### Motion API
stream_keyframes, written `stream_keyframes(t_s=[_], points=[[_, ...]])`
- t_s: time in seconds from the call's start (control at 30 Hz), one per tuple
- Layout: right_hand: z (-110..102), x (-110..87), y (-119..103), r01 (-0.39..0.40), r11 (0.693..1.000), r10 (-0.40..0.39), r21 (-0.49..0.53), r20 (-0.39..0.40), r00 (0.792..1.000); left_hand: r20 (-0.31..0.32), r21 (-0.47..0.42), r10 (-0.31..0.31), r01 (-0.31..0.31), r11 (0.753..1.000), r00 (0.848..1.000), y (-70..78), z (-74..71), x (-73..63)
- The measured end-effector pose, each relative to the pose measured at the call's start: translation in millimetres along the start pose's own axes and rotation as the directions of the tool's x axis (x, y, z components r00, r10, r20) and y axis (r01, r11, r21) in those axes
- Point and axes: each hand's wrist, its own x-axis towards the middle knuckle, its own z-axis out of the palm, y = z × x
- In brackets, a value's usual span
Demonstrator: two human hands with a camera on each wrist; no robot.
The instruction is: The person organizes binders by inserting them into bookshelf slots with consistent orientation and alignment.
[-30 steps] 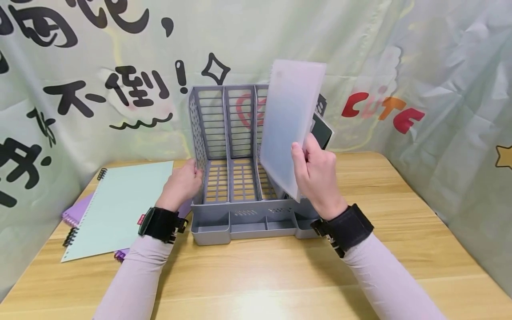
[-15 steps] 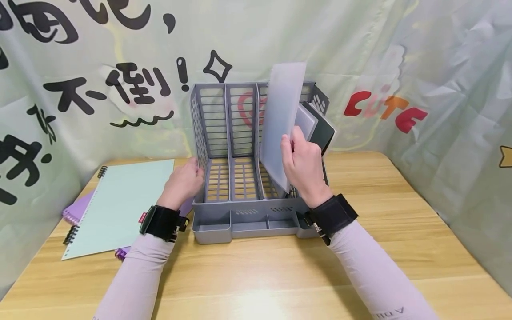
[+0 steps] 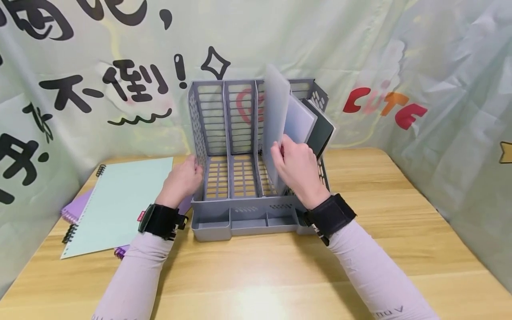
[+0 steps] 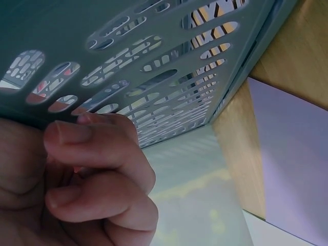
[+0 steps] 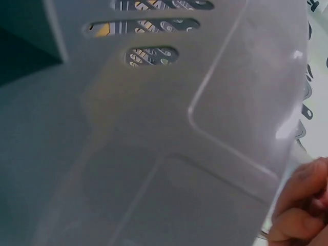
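Note:
My left hand (image 3: pixel 182 180) grips the left side wall of a grey desk file organizer (image 3: pixel 212 207). In the left wrist view, curled fingers (image 4: pixel 102 154) hold the edge of its slotted panel (image 4: pixel 169 77). My right hand (image 3: pixel 300 168) pinches the near edge of a thin notebook (image 3: pixel 276 111) with a frosted, translucent cover. The notebook stands upright, nearly edge-on, in the organizer's third section from the left. In the right wrist view its cover (image 5: pixel 230 92) fills most of the picture, with the right fingertips at the lower right.
Right of the held notebook, a pale notebook (image 3: pixel 299 119) and a dark green one (image 3: pixel 320 131) lean in the organizer. A mint spiral notebook (image 3: pixel 120 204) lies over purple ones (image 3: pixel 78 206) on the wooden table (image 3: pixel 256 275). A printed cloth (image 3: pixel 344 40) hangs behind.
My right hand has moved left and turned the notebook from broadside to nearly edge-on, revealing the notebooks to its right. The left hand stays on the organizer's side.

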Motion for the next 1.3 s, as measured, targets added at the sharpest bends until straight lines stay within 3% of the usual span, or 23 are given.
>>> stream_keyframes(t_s=[0.13, 0.23, 0.53, 1.1, 1.3], points=[[0, -1.3, -2, -0.085, 0.995, 0.092, -0.057, 0.133, 0.987, 0.007, -0.004, 0.002, -0.002, 1.000, 1.000, -2.1, 0.9, -0.6], [1, -0.9, -2, -0.097, 0.991, 0.112, -0.087, 0.187, 0.976, 0.009, -0.005, 0.000, 0.000, 1.000, 1.000, -1.9, 0.7, -0.3], [0, -1.4, -3, -0.091, 0.992, 0.108, -0.088, 0.211, 0.971, 0.002, -0.005, -0.010, 0.010, 1.000, 1.000, -0.8, 0.7, 1.1], [-9, -14.8, 7, -0.127, 0.986, 0.154, -0.108, 0.300, 0.941, 0.008, -0.011, -0.006, 0.006, 1.000, 1.000, -2.5, 0.1, 0.7], [-10, -15.1, 9, -0.139, 0.985, 0.166, -0.100, 0.356, 0.919, 0.006, -0.017, -0.006, 0.006, 1.000, 1.000, -1.5, 0.4, 0.8]])
